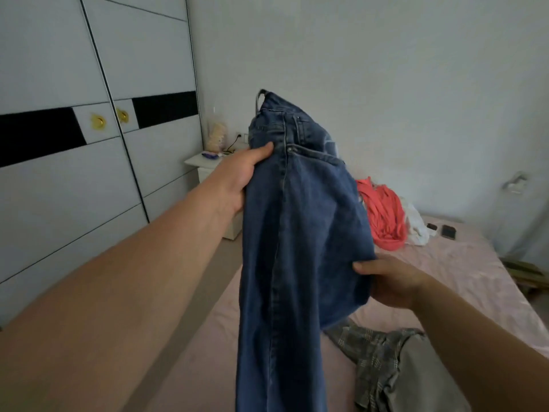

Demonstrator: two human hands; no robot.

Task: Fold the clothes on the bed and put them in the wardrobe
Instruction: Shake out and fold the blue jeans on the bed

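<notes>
Denim jeans [297,233] hung in the air over the near edge of the bed [445,263], not resting on it. I had them in both hands. My left hand [240,176] gripped the fabric high up, just under the waistband, thumb laid across the front and the other fingers hidden behind the cloth. My right hand [389,281] pinched the right edge lower down, at about seat level, thumb on the near face.

Long axis ran close to vertical: waistband at top, tilted slightly away from me, legs dropping straight past the bottom of the view. Hems not visible, so I could not tell whether they touched the bed.

Left grip sat higher and farther out; right grip sat lower and nearer the bed. Judgement: the garment was folded lengthwise, leg on leg, and the next move would need the long axis laid flat along the bed, to the right of both hands.

Other clothes lay waiting: a checked shirt [377,361] just below the right hand, a coral garment [383,215] farther up the bed. Wardrobe [59,144] stood to the left, doors closed.
</notes>
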